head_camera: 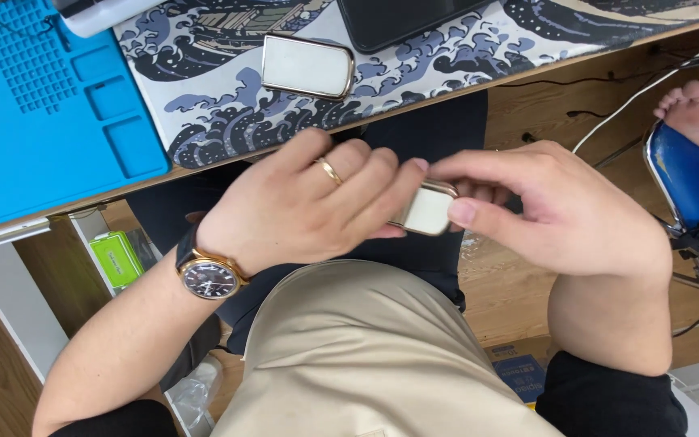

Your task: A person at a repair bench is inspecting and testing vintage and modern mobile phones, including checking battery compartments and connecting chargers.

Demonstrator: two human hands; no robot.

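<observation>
Both your hands pinch the small cream gold-rimmed case (429, 210) over your lap: left hand (301, 202) wraps one end, right hand (560, 206) fingertips grip the other. Prying needs steady pressure.

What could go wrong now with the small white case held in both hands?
The white gold-rimmed case is held by the left hand and right hand over the lap, off the desk; a slip might drop it to the floor. Fingers hide most of it, so the grip may be poor.
</observation>
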